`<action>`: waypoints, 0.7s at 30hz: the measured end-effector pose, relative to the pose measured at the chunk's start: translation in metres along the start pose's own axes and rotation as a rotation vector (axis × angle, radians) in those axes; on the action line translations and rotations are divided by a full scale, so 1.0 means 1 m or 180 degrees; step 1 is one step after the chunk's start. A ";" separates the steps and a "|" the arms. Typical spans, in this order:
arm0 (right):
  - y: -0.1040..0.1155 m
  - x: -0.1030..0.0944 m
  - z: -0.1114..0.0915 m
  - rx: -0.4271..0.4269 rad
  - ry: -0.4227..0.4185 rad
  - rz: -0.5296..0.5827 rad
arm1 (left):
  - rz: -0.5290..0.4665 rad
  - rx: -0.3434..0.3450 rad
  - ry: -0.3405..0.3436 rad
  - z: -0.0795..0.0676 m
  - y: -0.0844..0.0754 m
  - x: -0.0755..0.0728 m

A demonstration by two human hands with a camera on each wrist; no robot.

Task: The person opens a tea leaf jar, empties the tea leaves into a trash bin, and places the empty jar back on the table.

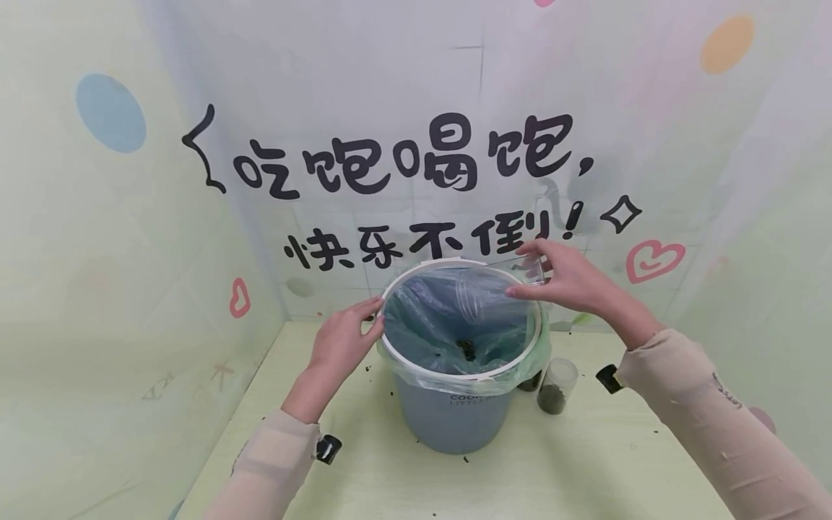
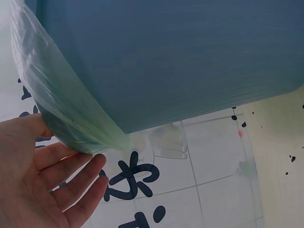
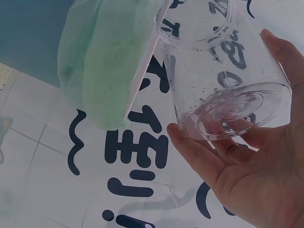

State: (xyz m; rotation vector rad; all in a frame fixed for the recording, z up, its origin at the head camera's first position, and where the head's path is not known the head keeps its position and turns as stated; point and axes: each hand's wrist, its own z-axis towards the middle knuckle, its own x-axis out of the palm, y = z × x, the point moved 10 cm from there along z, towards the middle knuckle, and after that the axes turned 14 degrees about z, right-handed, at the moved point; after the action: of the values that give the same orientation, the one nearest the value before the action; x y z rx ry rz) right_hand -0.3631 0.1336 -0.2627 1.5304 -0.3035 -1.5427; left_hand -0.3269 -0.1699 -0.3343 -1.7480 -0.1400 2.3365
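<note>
A blue-grey trash can [image 1: 455, 419] stands on the table, lined with a thin green plastic bag [image 1: 422, 325] folded over its white rim [image 1: 416, 368]. My left hand [image 1: 344, 336] holds the rim at its left side, with thumb and fingertips against the bag in the left wrist view. Above the right part of the opening, my right hand [image 1: 565, 278] grips a clear cup [image 3: 223, 71] near its base. The cup lies tilted, mouth toward the can, and only small droplets or specks show on its wall. A dark clump [image 1: 466, 349] lies in the bag.
Right of the can stands a clear jar [image 1: 557, 386] with dark granules in its bottom. A second dark-filled container [image 1: 531, 381] is partly hidden behind the bag. Dark crumbs are scattered over the pale table [image 1: 364, 477]. A printed backdrop [image 1: 390, 72] rises just behind the can.
</note>
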 end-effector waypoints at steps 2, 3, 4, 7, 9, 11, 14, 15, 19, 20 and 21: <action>0.001 0.001 0.000 -0.0052 0.0018 -0.0023 | 0.0002 -0.0001 -0.0003 0.000 0.000 0.000; 0.000 0.001 0.000 -0.0070 0.0023 -0.0040 | 0.0002 0.0001 -0.0003 0.000 0.000 0.000; 0.000 0.001 0.000 -0.0084 0.0030 -0.0035 | 0.0006 0.0002 -0.0004 0.000 0.000 0.000; -0.001 0.002 0.000 -0.0096 0.0054 0.0018 | 0.0010 0.0003 -0.0007 0.000 -0.001 0.000; -0.002 0.003 -0.001 -0.0075 0.0065 0.0049 | 0.0013 0.0005 -0.0008 0.000 -0.001 -0.001; -0.002 0.003 -0.001 -0.0039 0.0075 0.0091 | 0.0014 0.0006 -0.0007 0.000 -0.001 -0.001; -0.003 0.003 -0.002 -0.0006 0.0069 0.0100 | 0.0008 0.0003 0.0004 0.000 -0.001 0.000; -0.004 0.003 -0.002 0.0002 0.0065 0.0105 | 0.0006 0.0003 0.0008 0.000 -0.001 0.000; -0.003 0.004 -0.003 0.0009 0.0056 0.0129 | 0.0000 -0.0009 0.0023 0.000 0.000 0.001; -0.004 0.003 -0.003 0.0004 0.0053 0.0119 | 0.0000 -0.0010 0.0025 0.000 0.000 0.001; -0.003 0.003 -0.003 -0.0002 0.0052 0.0103 | 0.0000 -0.0012 0.0024 0.000 0.000 0.001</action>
State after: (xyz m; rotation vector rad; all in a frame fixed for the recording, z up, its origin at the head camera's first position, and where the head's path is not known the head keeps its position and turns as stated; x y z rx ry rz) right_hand -0.3614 0.1342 -0.2680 1.5299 -0.3168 -1.5042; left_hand -0.3269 -0.1699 -0.3355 -1.7585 -0.1432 2.3308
